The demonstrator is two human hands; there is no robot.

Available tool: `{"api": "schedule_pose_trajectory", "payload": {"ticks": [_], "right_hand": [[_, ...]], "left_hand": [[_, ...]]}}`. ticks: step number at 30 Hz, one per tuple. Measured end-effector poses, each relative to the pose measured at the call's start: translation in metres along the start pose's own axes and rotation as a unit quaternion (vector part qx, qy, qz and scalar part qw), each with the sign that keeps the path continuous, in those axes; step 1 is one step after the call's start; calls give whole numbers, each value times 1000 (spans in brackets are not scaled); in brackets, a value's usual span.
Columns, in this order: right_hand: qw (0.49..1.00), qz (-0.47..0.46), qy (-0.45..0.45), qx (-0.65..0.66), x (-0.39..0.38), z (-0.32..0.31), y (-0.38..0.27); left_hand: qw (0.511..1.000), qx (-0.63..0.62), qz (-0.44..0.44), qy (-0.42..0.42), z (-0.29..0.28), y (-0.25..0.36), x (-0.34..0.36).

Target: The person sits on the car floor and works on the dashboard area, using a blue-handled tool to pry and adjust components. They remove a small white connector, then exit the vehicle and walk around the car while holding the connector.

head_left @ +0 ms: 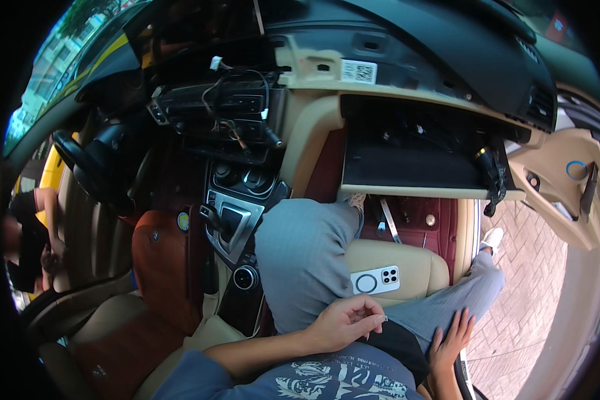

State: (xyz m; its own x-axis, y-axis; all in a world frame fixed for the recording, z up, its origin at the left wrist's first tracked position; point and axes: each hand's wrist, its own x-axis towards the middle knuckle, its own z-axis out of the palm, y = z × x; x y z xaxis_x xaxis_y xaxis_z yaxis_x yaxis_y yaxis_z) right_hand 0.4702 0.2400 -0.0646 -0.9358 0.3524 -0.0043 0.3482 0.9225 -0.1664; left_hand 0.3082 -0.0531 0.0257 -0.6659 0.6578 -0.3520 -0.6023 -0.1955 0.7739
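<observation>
My left hand (345,324) is held over my lap with thumb and forefinger pinched together. A tiny pale piece (385,319) shows at the fingertips, too small to name. My right hand (452,339) lies flat on my right thigh, fingers spread, holding nothing. Between my legs, a white phone (375,280) rests on the beige seat (417,263), its camera side up. Ahead of me the glove box (387,175) hangs open, with dark items inside. A black object with a gold band (485,160) lies at its right edge, partly hanging over.
Loose cables (237,110) hang from the opened centre dash. Metal tools (389,220) lie on the dark red floor mat (417,210). The gear lever (213,219) stands left of my knee. Beyond the open door (553,180) is brick paving (527,280). Another person (30,233) is outside, left.
</observation>
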Motion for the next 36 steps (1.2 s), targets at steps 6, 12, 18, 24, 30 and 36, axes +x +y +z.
{"api": "schedule_pose_trajectory", "payload": {"ticks": [6, 12, 18, 24, 30, 36], "right_hand": [[998, -8, 1, 56, -28, -14, -6], [997, -29, 38, 56, 36, -62, 2], [950, -282, -40, 129, 107, -14, -21], [863, -486, -38, 135, 130, 74, -85], [897, -426, -38, 115, 141, 77, -59], [922, -354, -67, 142, 142, 50, -27]], "left_hand": [[999, -16, 17, -35, -1, -8, -2], [996, 12, 17, -84, -1, -11, -11], [981, 31, 127, -147, 10, -12, -7], [987, 17, 135, -80, 41, -8, -7], [988, 71, 130, -51, 64, 15, 10], [961, 151, 211, -92, 100, 65, 44]]}}
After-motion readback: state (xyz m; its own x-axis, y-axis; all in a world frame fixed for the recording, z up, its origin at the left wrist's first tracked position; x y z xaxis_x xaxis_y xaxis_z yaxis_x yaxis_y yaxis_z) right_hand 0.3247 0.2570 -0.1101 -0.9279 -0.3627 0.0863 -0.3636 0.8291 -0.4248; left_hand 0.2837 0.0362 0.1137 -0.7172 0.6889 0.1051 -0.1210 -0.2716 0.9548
